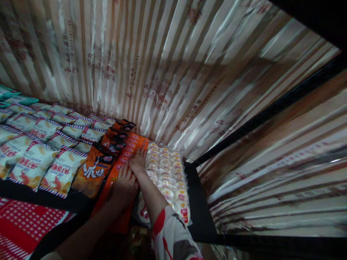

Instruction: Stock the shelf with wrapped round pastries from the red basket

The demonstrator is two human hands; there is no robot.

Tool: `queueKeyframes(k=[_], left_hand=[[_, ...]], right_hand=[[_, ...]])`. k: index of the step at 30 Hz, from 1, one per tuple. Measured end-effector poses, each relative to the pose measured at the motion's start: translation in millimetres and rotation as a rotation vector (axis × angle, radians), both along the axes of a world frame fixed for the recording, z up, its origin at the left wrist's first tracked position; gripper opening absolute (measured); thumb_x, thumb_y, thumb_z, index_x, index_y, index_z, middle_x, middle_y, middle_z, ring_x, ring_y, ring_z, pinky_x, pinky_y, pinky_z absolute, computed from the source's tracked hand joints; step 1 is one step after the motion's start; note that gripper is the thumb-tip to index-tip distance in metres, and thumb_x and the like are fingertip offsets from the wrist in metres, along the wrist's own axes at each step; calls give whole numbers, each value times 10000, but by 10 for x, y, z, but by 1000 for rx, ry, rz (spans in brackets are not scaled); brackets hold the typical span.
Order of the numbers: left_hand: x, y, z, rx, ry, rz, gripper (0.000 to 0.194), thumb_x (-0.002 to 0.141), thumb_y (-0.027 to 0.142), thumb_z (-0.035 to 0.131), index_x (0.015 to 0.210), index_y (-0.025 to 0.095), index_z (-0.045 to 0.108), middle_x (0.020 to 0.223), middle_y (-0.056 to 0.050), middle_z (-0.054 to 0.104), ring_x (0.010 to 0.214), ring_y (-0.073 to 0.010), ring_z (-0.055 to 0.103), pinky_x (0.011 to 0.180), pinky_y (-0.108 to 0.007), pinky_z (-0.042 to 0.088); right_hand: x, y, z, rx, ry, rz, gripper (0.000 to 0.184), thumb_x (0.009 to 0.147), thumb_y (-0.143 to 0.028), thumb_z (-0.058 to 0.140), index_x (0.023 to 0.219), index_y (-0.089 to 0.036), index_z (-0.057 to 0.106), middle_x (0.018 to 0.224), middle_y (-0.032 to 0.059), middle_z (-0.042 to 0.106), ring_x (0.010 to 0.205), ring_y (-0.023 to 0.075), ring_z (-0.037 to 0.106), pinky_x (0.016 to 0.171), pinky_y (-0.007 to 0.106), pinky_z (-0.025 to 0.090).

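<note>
My left hand [125, 186] lies flat, fingers stretched, on a long orange snack pack [127, 151] that runs back along a dark shelf [197, 202]. My right hand [138, 161] reaches past it, fingers pressed down at the seam between the orange pack and a clear pack of small wrapped white pieces [168, 173] to its right. My right forearm crosses the clear pack's near end. A white sleeve with red marks [173, 234] covers my right arm.
Left of the orange pack stand dark orange snack bags [93, 173], then rows of white bags with red and blue trim [32, 162]. A striped shiny curtain [173, 72] hangs behind the shelf. A red and white checked surface [24, 224] lies at lower left.
</note>
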State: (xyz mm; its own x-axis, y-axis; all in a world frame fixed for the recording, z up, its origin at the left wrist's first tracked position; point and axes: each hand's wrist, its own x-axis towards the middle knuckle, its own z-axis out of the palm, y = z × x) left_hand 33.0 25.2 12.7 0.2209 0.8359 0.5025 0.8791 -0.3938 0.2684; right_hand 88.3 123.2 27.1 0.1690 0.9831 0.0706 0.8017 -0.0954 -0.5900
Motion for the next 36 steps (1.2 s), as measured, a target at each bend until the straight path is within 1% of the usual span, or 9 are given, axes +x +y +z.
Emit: queueKeyframes(k=[3, 9, 16, 21, 27, 31, 36], left_hand=[[-2, -13, 7, 37, 22, 4, 356, 798, 209, 377, 1035, 85, 612, 1114, -190, 604, 1147, -307, 486, 1013, -558, 258], [-10, -11, 14, 41, 43, -2, 374, 792, 199, 384, 1090, 97, 585, 1158, -186, 577, 1165, -310, 465, 1022, -560, 237], [-6, -15, 30, -8, 63, 3, 365, 781, 199, 403, 1076, 98, 593, 1141, -185, 587, 1158, -311, 467, 1027, -546, 231], [1, -1, 15, -21, 47, 10, 374, 779, 210, 405, 1083, 94, 590, 1133, -193, 587, 1151, -320, 468, 1012, -548, 248], [4, -3, 2, -22, 36, 1, 397, 774, 203, 402, 1109, 86, 578, 1139, -199, 581, 1166, -319, 451, 1007, -549, 241], [4, -10, 10, -28, 35, 15, 386, 781, 215, 405, 1100, 91, 582, 1122, -193, 590, 1148, -310, 470, 1007, -525, 260], [-1, -6, 18, -38, 31, 19, 375, 787, 217, 393, 1080, 95, 592, 1104, -182, 603, 1132, -306, 483, 1007, -531, 261]], right_hand=[[-53, -19, 24, -59, -77, -56, 547, 817, -213, 404, 1343, -76, 346, 1418, 152, 300, 1345, 275, 131, 1063, 440, 132], [-79, -9, 24, -106, -135, -50, 564, 822, -260, 422, 1355, -103, 329, 1438, 162, 249, 1342, 285, 139, 1040, 447, 175], [-85, -17, 14, -116, -157, -33, 574, 842, -302, 408, 1371, -111, 297, 1448, 164, 222, 1349, 286, 117, 1053, 444, 144], [-90, -8, -20, -97, -192, -33, 556, 848, -292, 399, 1365, -108, 312, 1443, 172, 228, 1345, 278, 147, 1064, 435, 103], [-79, 14, -68, -55, -197, -35, 550, 840, -287, 404, 1356, -110, 333, 1434, 169, 257, 1345, 280, 138, 1060, 446, 102], [-73, 25, -71, -62, -178, -36, 565, 825, -283, 423, 1355, -106, 335, 1429, 176, 263, 1341, 293, 149, 1052, 452, 123], [-82, 27, -81, -67, -182, -54, 555, 829, -278, 417, 1352, -110, 340, 1437, 166, 249, 1345, 293, 128, 1048, 457, 136]])
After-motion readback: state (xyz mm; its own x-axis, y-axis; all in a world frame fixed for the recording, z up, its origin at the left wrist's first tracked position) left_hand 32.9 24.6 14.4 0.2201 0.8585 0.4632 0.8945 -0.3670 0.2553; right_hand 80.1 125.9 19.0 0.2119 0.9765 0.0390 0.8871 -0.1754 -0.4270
